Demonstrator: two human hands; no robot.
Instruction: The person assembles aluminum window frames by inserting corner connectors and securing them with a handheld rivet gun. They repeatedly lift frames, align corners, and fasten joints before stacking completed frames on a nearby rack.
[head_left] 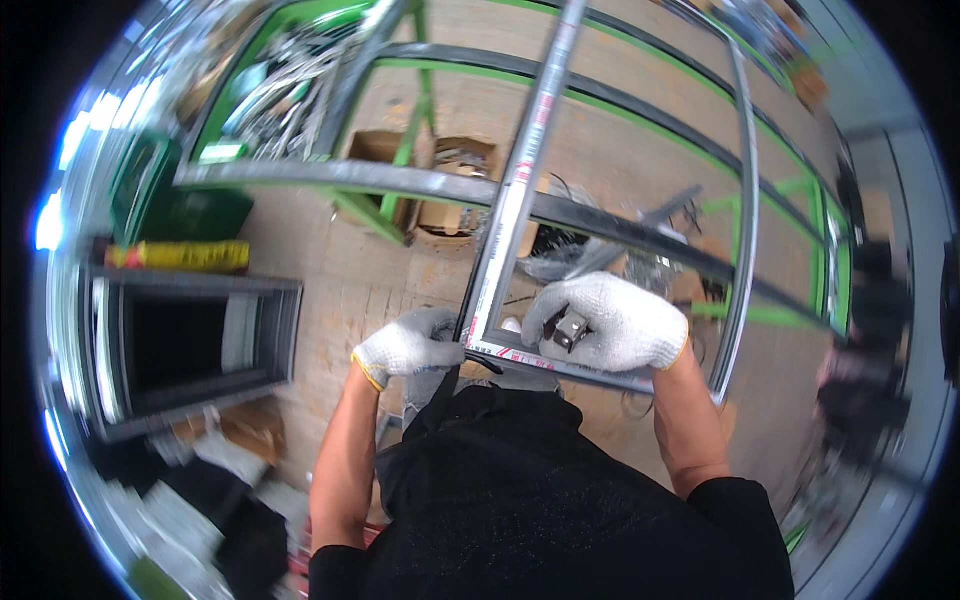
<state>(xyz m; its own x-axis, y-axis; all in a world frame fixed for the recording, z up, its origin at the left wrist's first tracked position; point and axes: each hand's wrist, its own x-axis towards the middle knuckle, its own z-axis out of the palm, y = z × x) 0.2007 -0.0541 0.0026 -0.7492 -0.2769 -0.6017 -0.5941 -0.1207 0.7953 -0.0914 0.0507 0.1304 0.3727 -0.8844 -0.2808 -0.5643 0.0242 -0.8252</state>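
Note:
A metal window frame with printed protective film lies across the green stand, its near left corner close to my body. My left hand, in a white knit glove, is closed at that corner, fingertips pinching a thin black rubber strip. The strip runs along the outer left edge of the frame; a short dark piece sticks out past my fingers. Above the near rail, my right hand, also gloved, is closed around a small metal tool. Its end points toward me, and the palm hides the rest, so its kind cannot be made out.
The green stand has dark padded bars. Metal offcuts fill its far left part. Below stand cardboard boxes and plastic wrap. At left are a dark green bin and stacked dark frames.

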